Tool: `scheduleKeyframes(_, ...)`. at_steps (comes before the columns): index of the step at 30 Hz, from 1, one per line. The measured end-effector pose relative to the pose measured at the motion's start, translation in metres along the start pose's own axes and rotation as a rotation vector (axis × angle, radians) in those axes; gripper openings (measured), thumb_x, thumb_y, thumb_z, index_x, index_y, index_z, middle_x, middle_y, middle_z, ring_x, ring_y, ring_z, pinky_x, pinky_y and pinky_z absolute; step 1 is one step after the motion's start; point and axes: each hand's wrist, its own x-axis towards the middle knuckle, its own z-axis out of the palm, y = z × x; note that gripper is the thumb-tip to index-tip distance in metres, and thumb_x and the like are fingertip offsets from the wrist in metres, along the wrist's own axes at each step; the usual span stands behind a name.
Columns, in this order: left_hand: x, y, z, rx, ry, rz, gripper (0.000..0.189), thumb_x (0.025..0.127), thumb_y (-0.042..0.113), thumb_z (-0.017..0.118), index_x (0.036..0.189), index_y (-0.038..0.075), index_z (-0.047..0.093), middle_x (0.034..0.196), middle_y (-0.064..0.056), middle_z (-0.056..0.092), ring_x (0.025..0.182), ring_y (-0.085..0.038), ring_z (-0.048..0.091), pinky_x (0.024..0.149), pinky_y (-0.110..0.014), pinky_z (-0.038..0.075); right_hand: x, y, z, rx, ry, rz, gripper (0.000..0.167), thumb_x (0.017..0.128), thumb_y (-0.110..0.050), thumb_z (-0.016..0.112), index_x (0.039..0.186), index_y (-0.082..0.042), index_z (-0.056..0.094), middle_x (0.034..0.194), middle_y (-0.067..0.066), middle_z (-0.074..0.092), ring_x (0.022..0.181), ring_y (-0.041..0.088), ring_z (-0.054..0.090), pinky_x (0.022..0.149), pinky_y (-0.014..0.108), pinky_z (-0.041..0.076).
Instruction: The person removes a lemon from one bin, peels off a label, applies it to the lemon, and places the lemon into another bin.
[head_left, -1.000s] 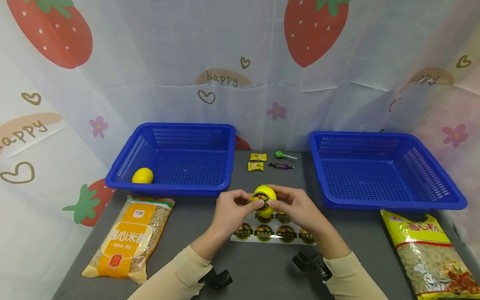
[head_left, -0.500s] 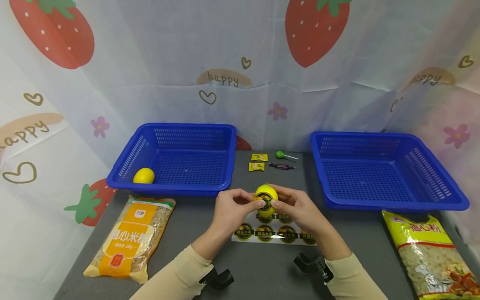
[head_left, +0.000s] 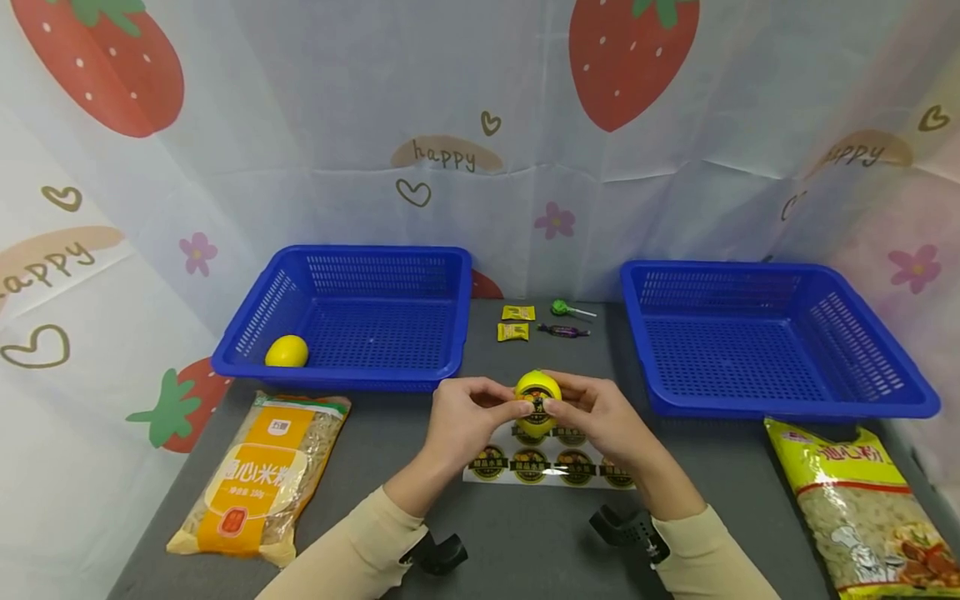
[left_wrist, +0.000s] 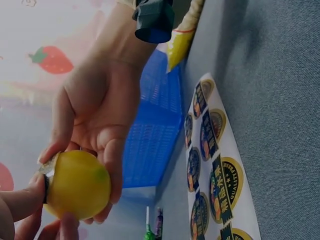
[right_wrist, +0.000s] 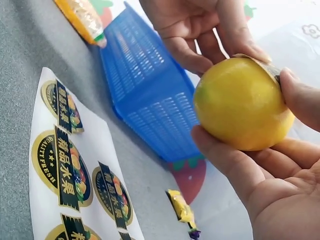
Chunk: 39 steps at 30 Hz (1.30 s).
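Note:
Both hands hold a yellow lemon (head_left: 537, 381) above the table, with a round black-and-gold sticker (head_left: 537, 402) on the side facing me. My left hand (head_left: 461, 421) grips it from the left, and its thumb lies on the sticker's edge. From the other side my right hand (head_left: 603, 417) grips the same lemon, thumb on the sticker, fingers behind. In the right wrist view the lemon (right_wrist: 240, 105) shows a greenish patch, and the sticker's rim stands slightly off the skin. Beneath the hands lies a white sheet of stickers (head_left: 551, 471), partly hidden by them.
A blue basket (head_left: 375, 375) at back left contains another lemon (head_left: 287, 352). At back right stands a second blue basket (head_left: 787, 408). Between them lie yellow-wrapped candies (head_left: 513, 332), a purple candy (head_left: 564, 331) and a green lollipop (head_left: 561, 307). Noodle bags (head_left: 255, 483) (head_left: 862, 508) flank the table.
The lemon has shifted slightly to the right between the hands, and the thumbs lie a little further over its sticker. Everything else stays in place.

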Motion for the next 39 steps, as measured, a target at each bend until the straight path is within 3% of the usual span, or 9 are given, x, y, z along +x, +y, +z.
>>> scheduleKeyframes(9,0.0007,-0.0008,-0.0014,-0.041,-0.016,-0.029,0.013,0.078,0.024,0.089,0.081,0.014,0.081,0.085,-0.001,0.078,0.077,-0.012,0.071,0.067,-0.029,0.058,-0.0010,0.0022,-0.0012,0.052,-0.001,0.006,0.051,0.102,-0.016,0.061,0.147,0.005,0.046,0.135,0.028,0.060,0.108,0.014,0.070,0.089,0.029,0.058)
scheduleKeyframes(18,0.0033,-0.0017,-0.0023,-0.116,-0.029,-0.046,0.012,0.079,0.020,0.088,0.083,0.010,0.081,0.088,-0.004,0.079,0.078,-0.014,0.072,0.069,-0.029,0.059,-0.0017,0.0022,-0.0016,0.149,-0.001,0.015,0.052,0.104,-0.015,0.059,0.148,0.008,0.043,0.135,0.028,0.059,0.109,0.015,0.070,0.090,0.034,0.058)
scheduleKeyframes(29,0.0058,-0.0091,-0.0031,-0.348,-0.072,-0.145,0.012,0.080,0.005,0.085,0.087,-0.002,0.078,0.094,-0.012,0.078,0.090,-0.021,0.075,0.077,-0.034,0.061,-0.0028,-0.0014,0.0001,0.215,-0.025,-0.013,0.053,0.103,-0.012,0.058,0.148,0.011,0.040,0.131,0.016,0.066,0.110,0.016,0.070,0.090,0.033,0.058)
scheduleKeyframes(34,0.0068,-0.0085,-0.0032,-0.415,-0.098,-0.166,0.015,0.081,0.001,0.083,0.090,-0.007,0.076,0.097,-0.014,0.077,0.091,-0.023,0.075,0.079,-0.037,0.062,-0.0040,-0.0021,-0.0010,0.250,-0.036,-0.026,0.054,0.104,-0.011,0.057,0.148,0.014,0.038,0.126,0.005,0.069,0.110,0.015,0.070,0.092,0.034,0.057)
scheduleKeyframes(39,0.0070,-0.0082,-0.0022,-0.432,-0.094,-0.163,0.014,0.082,0.001,0.082,0.090,-0.008,0.076,0.098,-0.014,0.078,0.091,-0.023,0.075,0.080,-0.037,0.062,-0.0046,-0.0043,-0.0031,0.266,-0.047,-0.026,0.054,0.104,-0.011,0.056,0.148,0.014,0.036,0.126,0.003,0.069,0.111,0.016,0.069,0.092,0.035,0.057)
